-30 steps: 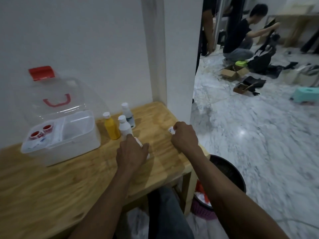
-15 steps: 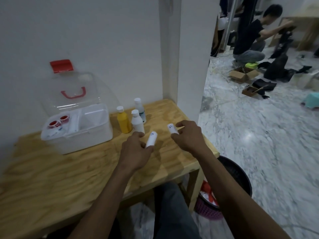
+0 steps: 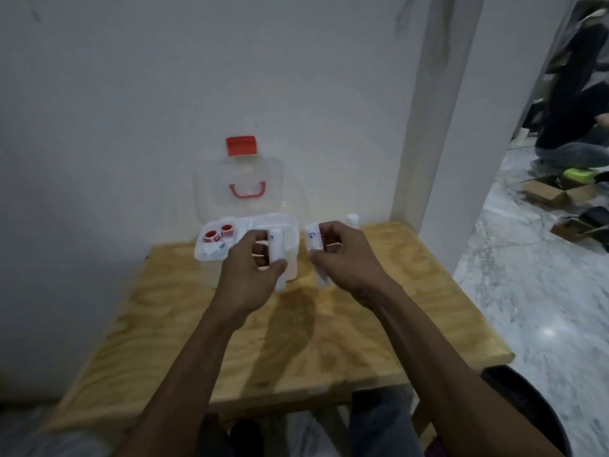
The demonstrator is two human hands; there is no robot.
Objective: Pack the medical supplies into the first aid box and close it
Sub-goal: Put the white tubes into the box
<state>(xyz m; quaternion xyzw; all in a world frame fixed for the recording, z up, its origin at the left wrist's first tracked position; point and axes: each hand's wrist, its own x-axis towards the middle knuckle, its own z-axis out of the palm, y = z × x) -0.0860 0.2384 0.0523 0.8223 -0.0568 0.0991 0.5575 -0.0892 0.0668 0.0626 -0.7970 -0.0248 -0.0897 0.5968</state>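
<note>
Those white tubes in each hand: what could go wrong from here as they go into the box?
The left hand pinches its white tube at the fingertips, so it might slip. The right hand hides bottles behind it; swinging its tube across may topple them. The box's open lid leans on the wall and could drop.

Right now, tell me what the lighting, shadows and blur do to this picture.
Head view: dim and soft throughout; both forearms cast dark shadows on the wooden table. Left hand and right hand each hold a blurred white tube, print unreadable. The clear lid nearly vanishes against the wall. Wide-angle bending tilts the pillar.
</note>
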